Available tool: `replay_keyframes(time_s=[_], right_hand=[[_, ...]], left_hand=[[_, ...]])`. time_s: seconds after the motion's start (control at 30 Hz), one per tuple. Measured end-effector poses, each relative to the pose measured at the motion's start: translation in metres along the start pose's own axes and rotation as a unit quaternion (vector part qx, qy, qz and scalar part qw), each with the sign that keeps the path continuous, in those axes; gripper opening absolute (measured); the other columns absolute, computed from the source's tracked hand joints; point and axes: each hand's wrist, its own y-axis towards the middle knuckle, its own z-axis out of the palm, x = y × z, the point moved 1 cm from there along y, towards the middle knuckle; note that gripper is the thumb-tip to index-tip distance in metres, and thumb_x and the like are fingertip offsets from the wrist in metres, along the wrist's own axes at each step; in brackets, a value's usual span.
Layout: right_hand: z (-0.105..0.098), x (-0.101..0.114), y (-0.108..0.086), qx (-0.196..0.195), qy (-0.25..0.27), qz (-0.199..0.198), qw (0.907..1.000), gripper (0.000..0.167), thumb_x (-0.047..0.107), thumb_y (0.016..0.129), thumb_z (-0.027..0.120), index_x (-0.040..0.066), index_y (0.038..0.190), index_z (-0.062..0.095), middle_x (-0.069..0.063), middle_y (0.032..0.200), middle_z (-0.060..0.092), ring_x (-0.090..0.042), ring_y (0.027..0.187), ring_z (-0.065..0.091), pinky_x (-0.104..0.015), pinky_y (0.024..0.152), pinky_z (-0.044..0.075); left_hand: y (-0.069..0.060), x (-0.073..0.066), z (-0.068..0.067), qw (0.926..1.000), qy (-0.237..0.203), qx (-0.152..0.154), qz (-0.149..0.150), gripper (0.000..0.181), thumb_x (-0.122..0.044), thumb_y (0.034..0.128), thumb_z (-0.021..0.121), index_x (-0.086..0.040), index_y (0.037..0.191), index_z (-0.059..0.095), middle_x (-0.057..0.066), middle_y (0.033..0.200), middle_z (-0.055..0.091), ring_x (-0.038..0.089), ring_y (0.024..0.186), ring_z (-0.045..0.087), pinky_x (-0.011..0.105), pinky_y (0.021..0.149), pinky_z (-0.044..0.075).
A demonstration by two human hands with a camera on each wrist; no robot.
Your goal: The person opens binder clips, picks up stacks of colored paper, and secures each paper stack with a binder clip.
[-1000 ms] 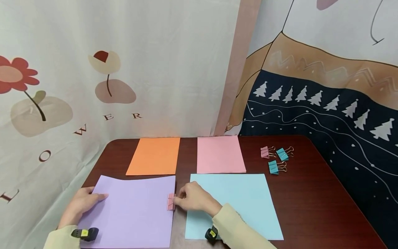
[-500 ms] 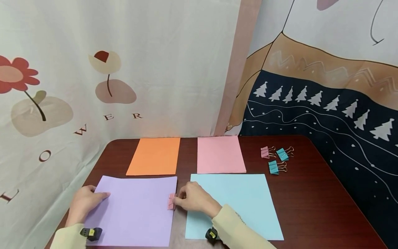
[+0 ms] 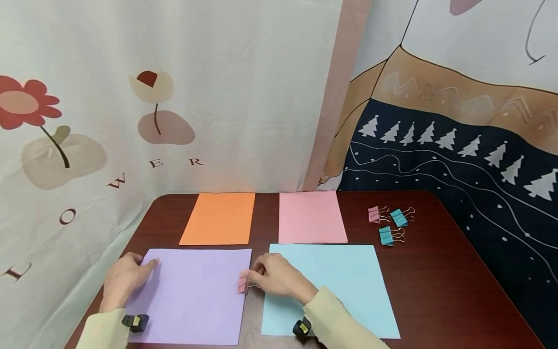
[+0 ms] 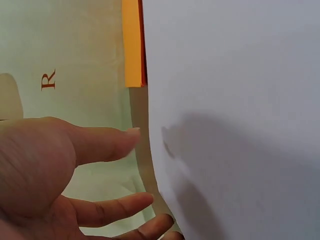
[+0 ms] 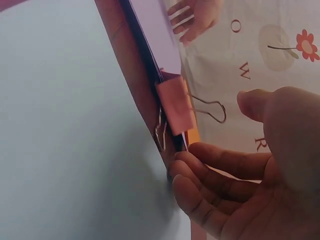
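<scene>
A pink binder clip [image 5: 175, 105] sits on the right edge of the purple paper [image 3: 196, 300]. Its wire handles stand away from its body on either side in the right wrist view. My right hand [image 3: 279, 276] is beside the clip, with the thumb apart from the near handle and the fingers loosely bent just below the clip. At the paper's left edge is my left hand [image 3: 126, 281]. Seen from the left wrist, its thumb is off the sheet and extended, while the lower fingertips [image 4: 164, 222] are at the paper's edge.
Light blue paper [image 3: 340, 295] lies under my right forearm. Behind are orange paper [image 3: 218, 218] and pink paper [image 3: 311, 218]. Another pink clip [image 3: 375, 214] and two teal clips [image 3: 386, 236] lie at the back right of the brown table [image 3: 453, 291].
My right hand has let go of the clip's handle, which now sticks out to the right. The left hand and the purple paper have shifted slightly right and away from me.
</scene>
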Motion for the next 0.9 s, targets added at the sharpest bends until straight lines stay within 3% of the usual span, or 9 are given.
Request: replay_keyframes(time_s=[0.23,0.37,0.5,0.67,0.9], right_hand=[[-0.014,-0.004,-0.005,-0.007,-0.013,0.008,0.9999,0.036,0.048,0.100,0.061,0.015,0.107,0.072,0.007,0.099,0.070,-0.008,0.093,0.064,-0.023,0.082,0.053],[-0.024,-0.005,-0.010,-0.005,-0.023,0.027,0.9993,0.046,0.056,0.099,0.060,0.016,0.119,0.071,0.002,0.118,0.070,-0.015,0.112,0.063,-0.034,0.097,0.053],[-0.036,-0.008,-0.015,-0.005,-0.019,0.046,0.9987,0.052,0.058,0.096,0.063,0.016,0.128,0.068,-0.001,0.130,0.066,-0.020,0.123,0.059,-0.044,0.103,0.050],[-0.053,-0.014,-0.020,-0.019,-0.021,0.044,0.9986,0.058,0.059,0.095,0.065,0.016,0.134,0.065,0.000,0.135,0.065,-0.021,0.128,0.057,-0.048,0.106,0.049],[-0.072,-0.027,-0.028,-0.040,-0.032,0.049,0.9974,0.057,0.057,0.093,0.068,0.021,0.137,0.062,0.003,0.136,0.063,-0.020,0.130,0.055,-0.050,0.108,0.047]], left_hand=[[0.006,-0.016,0.000,0.9990,-0.017,-0.023,0.034,0.080,-0.053,0.1011,0.053,0.019,0.135,0.047,0.044,0.131,0.051,0.059,0.121,0.049,0.064,0.094,0.045],[0.010,-0.024,0.002,0.9978,-0.026,-0.018,0.059,0.087,-0.059,0.1016,0.049,0.017,0.143,0.041,0.045,0.138,0.044,0.060,0.128,0.041,0.068,0.102,0.039],[0.015,-0.033,0.005,0.9961,-0.044,-0.006,0.077,0.094,-0.064,0.0996,0.049,0.014,0.150,0.033,0.046,0.145,0.035,0.061,0.132,0.037,0.071,0.105,0.036],[0.022,-0.044,0.010,0.9924,-0.053,0.002,0.111,0.102,-0.067,0.0965,0.054,0.010,0.156,0.024,0.045,0.153,0.026,0.061,0.138,0.030,0.074,0.107,0.032],[0.036,-0.059,0.015,0.9848,-0.052,0.004,0.166,0.102,-0.067,0.0953,0.057,0.005,0.159,0.022,0.040,0.158,0.022,0.060,0.144,0.023,0.075,0.109,0.029]])
